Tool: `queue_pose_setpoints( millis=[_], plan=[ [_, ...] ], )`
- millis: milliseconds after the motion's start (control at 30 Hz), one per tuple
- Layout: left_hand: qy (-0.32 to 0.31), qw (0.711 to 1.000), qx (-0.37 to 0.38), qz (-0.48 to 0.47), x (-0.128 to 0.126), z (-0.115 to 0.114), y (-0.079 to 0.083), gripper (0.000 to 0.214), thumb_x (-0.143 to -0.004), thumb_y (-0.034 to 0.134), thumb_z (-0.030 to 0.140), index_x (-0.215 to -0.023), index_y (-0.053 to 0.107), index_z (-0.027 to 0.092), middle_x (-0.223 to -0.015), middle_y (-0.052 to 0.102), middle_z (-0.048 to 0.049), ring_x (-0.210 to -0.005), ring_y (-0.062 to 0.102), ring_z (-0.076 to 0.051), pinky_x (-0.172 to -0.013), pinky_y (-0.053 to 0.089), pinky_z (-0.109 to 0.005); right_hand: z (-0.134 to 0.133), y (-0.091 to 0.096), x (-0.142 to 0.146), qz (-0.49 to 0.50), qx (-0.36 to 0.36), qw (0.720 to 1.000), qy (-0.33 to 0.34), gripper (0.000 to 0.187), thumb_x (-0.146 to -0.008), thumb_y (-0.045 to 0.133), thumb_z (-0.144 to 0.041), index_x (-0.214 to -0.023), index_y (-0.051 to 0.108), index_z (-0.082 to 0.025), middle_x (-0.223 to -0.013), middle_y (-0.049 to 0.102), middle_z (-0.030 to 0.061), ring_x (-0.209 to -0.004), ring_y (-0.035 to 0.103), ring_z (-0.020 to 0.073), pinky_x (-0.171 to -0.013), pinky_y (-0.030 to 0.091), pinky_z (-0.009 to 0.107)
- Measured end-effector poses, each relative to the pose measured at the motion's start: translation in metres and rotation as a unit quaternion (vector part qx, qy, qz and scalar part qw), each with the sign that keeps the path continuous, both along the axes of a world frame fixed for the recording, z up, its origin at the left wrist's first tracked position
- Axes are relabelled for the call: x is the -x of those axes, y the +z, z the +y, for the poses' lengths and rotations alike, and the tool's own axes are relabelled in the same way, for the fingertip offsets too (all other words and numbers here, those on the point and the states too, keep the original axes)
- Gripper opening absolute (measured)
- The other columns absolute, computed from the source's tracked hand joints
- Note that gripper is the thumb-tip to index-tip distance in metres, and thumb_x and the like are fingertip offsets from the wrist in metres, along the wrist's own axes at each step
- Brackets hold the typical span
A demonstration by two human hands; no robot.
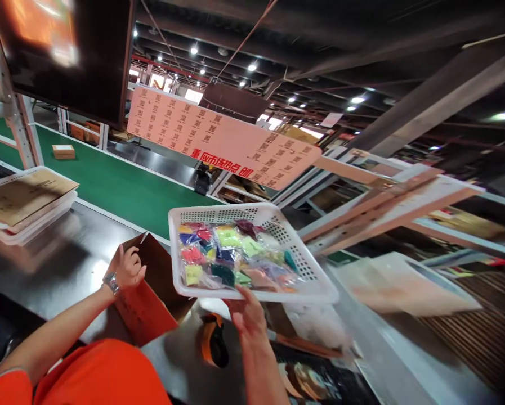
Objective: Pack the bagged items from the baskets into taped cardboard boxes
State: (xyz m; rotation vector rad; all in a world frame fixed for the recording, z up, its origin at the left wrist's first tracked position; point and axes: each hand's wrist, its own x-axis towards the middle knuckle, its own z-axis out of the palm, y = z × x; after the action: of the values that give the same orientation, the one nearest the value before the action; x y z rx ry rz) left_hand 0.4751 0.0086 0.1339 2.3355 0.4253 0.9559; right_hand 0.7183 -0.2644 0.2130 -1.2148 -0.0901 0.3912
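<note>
My right hand [247,313] grips the near rim of a white perforated plastic basket [296,256], held up in the air and tilted. Inside lie several small clear bags of colourful items [231,256]. My left hand [126,266], with a metal watch on the wrist, holds the top flap of an open brown cardboard box [151,298] that stands on the dark steel worktable [53,264]. An orange and black tape dispenser [213,340] lies just below the basket.
A green conveyor belt [108,180] runs behind the table, with a small carton [63,151] on it. Stacked white trays [24,205] topped with cardboard sit at the left. A pink sheet of codes [218,138] hangs overhead. Blurred racks and boards fill the right.
</note>
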Motion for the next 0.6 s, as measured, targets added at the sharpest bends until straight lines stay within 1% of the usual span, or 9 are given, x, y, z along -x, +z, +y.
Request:
queue_pose_setpoints(
  millis=[100, 167, 200, 267, 333, 367, 433, 500, 600],
  plan=[
    [-0.044, 0.998, -0.02, -0.042, -0.033, 0.025, 0.021, 0.029, -0.089, 0.061, 0.028, -0.06, 0.065, 0.023, -0.08, 0.066, -0.0066, -0.127, 0.063, -0.038, -0.131, 0.0, -0.076, -0.005, 0.002, 0.0, 0.018, 0.035, 0.998, -0.041, 0.045, -0.046, 0.097, -0.034, -0.068, 0.06, -0.023, -0.058, 0.065, -0.0069, -0.053, 0.064, 0.0162, -0.05, 0.058, 0.029],
    [-0.064, 0.996, -0.023, -0.048, -0.047, 0.036, 0.029, 0.031, -0.087, 0.061, 0.029, -0.056, 0.061, 0.024, -0.078, 0.064, -0.0059, -0.122, 0.064, -0.035, -0.132, 0.004, -0.074, -0.006, 0.003, 0.003, -0.014, 0.055, 0.997, -0.051, 0.047, -0.045, 0.1, -0.036, -0.068, 0.061, -0.023, -0.054, 0.06, -0.0083, -0.05, 0.06, 0.0143, -0.048, 0.056, 0.028],
    [-0.068, 0.996, -0.019, -0.049, -0.053, 0.04, 0.032, 0.033, -0.086, 0.061, 0.03, -0.054, 0.059, 0.024, -0.076, 0.063, -0.0056, -0.119, 0.065, -0.033, -0.133, 0.006, -0.072, -0.006, 0.003, 0.005, -0.034, 0.065, 0.996, -0.051, 0.048, -0.045, 0.101, -0.036, -0.071, 0.063, -0.022, -0.053, 0.059, -0.009, -0.049, 0.059, 0.0139, -0.048, 0.056, 0.028],
    [-0.073, 0.996, -0.005, -0.051, -0.061, 0.043, 0.033, 0.035, -0.086, 0.06, 0.032, -0.052, 0.056, 0.024, -0.073, 0.061, -0.0052, -0.115, 0.065, -0.032, -0.134, 0.01, -0.069, -0.006, 0.004, 0.01, -0.067, 0.082, 0.993, -0.046, 0.052, -0.045, 0.102, -0.037, -0.084, 0.071, -0.021, -0.056, 0.061, -0.0092, -0.05, 0.059, 0.0139, -0.049, 0.056, 0.027],
    [-0.081, 0.995, 0.007, -0.057, -0.065, 0.043, 0.032, 0.036, -0.086, 0.06, 0.034, -0.051, 0.054, 0.025, -0.072, 0.059, -0.0049, -0.114, 0.065, -0.031, -0.134, 0.013, -0.068, -0.005, 0.004, 0.013, -0.089, 0.092, 0.991, -0.034, 0.059, -0.046, 0.102, -0.039, -0.095, 0.076, -0.02, -0.064, 0.068, -0.0063, -0.054, 0.062, 0.0153, -0.049, 0.056, 0.027],
    [-0.085, 0.995, 0.011, -0.06, -0.066, 0.042, 0.032, 0.037, -0.086, 0.06, 0.034, -0.051, 0.054, 0.025, -0.072, 0.059, -0.0049, -0.114, 0.065, -0.031, -0.134, 0.014, -0.067, -0.005, 0.004, 0.014, -0.096, 0.097, 0.99, -0.027, 0.061, -0.046, 0.102, -0.04, -0.098, 0.077, -0.02, -0.069, 0.073, -0.0036, -0.056, 0.064, 0.0164, -0.049, 0.056, 0.027],
    [-0.087, 0.994, 0.017, -0.064, -0.066, 0.04, 0.031, 0.037, -0.088, 0.059, 0.036, -0.052, 0.054, 0.025, -0.073, 0.059, -0.0052, -0.114, 0.065, -0.031, -0.134, 0.016, -0.066, -0.003, 0.003, 0.015, -0.109, 0.106, 0.988, -0.018, 0.058, -0.049, 0.102, -0.043, -0.096, 0.079, -0.018, -0.079, 0.079, 0.0023, -0.061, 0.067, 0.0187, -0.048, 0.055, 0.028],
    [-0.083, 0.994, 0.021, -0.065, -0.064, 0.04, 0.031, 0.038, -0.09, 0.058, 0.038, -0.054, 0.054, 0.025, -0.073, 0.06, -0.0054, -0.113, 0.065, -0.03, -0.135, 0.016, -0.065, -0.001, 0.002, 0.016, -0.121, 0.116, 0.986, -0.008, 0.052, -0.054, 0.1, -0.046, -0.092, 0.081, -0.016, -0.085, 0.081, 0.0074, -0.066, 0.069, 0.0215, -0.051, 0.056, 0.03],
    [-0.085, 0.994, 0.02, -0.059, -0.061, 0.043, 0.032, 0.039, -0.092, 0.056, 0.04, -0.055, 0.055, 0.026, -0.073, 0.059, -0.0054, -0.112, 0.065, -0.03, -0.136, 0.015, -0.064, 0.003, 0.003, 0.019, -0.145, 0.133, 0.98, 0.013, 0.047, -0.059, 0.098, -0.049, -0.087, 0.082, -0.016, -0.078, 0.08, 0.0082, -0.071, 0.071, 0.0245, -0.06, 0.06, 0.034]
  ],
)
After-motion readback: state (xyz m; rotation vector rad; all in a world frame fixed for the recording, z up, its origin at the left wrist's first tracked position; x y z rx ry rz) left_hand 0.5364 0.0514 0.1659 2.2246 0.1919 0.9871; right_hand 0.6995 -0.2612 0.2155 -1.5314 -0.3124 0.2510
